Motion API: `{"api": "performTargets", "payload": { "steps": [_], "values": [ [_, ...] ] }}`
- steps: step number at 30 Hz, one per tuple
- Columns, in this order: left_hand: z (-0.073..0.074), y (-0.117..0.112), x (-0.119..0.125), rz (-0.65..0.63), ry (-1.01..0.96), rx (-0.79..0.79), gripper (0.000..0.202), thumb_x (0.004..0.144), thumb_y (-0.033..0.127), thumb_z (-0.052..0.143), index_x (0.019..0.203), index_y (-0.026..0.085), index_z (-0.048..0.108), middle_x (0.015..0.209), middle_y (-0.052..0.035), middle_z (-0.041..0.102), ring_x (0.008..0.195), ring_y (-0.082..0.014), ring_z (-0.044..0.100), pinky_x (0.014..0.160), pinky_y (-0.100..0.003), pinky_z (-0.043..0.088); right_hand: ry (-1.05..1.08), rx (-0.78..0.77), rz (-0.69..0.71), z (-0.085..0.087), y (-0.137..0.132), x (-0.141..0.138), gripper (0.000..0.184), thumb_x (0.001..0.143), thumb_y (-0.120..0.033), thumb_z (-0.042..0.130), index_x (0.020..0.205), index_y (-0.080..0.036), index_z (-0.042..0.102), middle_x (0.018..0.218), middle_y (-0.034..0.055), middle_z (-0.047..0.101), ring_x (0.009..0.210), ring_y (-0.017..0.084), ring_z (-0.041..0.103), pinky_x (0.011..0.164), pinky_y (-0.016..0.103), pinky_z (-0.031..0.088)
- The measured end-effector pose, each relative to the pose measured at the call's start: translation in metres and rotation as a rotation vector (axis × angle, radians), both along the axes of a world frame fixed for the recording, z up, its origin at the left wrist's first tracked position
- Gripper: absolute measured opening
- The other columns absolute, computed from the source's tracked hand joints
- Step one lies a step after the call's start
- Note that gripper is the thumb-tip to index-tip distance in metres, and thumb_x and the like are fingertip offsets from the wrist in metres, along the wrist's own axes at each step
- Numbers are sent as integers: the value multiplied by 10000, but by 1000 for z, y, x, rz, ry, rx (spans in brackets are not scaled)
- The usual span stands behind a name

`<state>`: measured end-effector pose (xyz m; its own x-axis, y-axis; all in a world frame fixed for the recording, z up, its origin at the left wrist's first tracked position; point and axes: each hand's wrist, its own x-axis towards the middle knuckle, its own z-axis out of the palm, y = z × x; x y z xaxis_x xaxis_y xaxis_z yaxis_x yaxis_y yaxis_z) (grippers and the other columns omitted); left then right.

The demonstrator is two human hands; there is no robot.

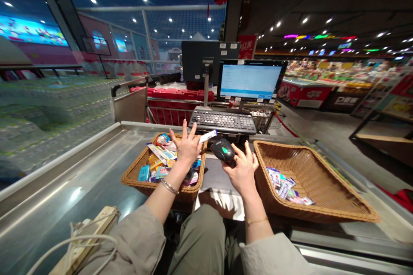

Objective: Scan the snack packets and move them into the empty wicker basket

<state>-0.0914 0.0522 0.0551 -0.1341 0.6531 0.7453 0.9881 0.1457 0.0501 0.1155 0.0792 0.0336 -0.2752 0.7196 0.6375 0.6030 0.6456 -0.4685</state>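
My left hand (188,146) is over the left wicker basket (130,177), pinching a slim white packet with blue ends (208,136) while its other fingers spread. That basket is full of mixed small packaged goods (161,163). A black handheld barcode scanner (222,150) is in my right hand (243,167), its head turned toward the packet but apart from it. On the right, a second wicker basket (309,167) has several small blue, white and pink packets (285,187) lying at its left end.
Behind the baskets stand a keyboard (222,120) and a lit monitor (251,79). A wooden-backed power strip with white cables (87,236) lies on the metal counter (74,172) at left. Beyond the counter is a shopping cart (167,109).
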Motion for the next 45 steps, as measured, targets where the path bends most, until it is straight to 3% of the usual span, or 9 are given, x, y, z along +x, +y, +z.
{"api": "performTargets", "payload": {
  "steps": [16, 29, 39, 45],
  "values": [
    [-2, 12, 12, -46, -3, -9, 159, 874, 303, 610, 967, 273, 735, 1518, -45, 450, 1502, -379, 152, 1091, -781, -109, 50, 20, -110, 0, 6, 20, 217, 806, -405, 605, 865, -227, 714, 1345, 69, 617, 1438, 336, 278, 1096, 597, 178],
    [7, 32, 55, -175, 30, -67, 145, 872, 302, 621, 964, 275, 731, 1531, -48, 430, 1500, -385, 157, 1094, -792, -85, 194, -27, -325, 0, 18, 66, 292, 782, -406, 588, 953, -219, 731, 1262, 93, 662, 1432, 337, 291, 1108, 596, 179],
    [9, 51, 89, -310, 106, -94, 100, 856, 274, 648, 931, 263, 714, 1536, -46, 425, 1498, -386, 158, 1094, -800, -67, 267, -53, -466, 2, 23, 97, 271, 761, -459, 599, 807, -213, 703, 1206, 94, 686, 1402, 338, 340, 1108, 575, 176],
    [8, 63, 113, -383, 151, -104, 72, 867, 287, 646, 896, 273, 711, 1525, -27, 444, 1497, -367, 171, 1107, -783, -81, 295, -26, -581, -2, 28, 115, 325, 774, -499, 587, 846, -204, 702, 1215, 130, 677, 1376, 345, 379, 1099, 558, 192]
  ]
}}
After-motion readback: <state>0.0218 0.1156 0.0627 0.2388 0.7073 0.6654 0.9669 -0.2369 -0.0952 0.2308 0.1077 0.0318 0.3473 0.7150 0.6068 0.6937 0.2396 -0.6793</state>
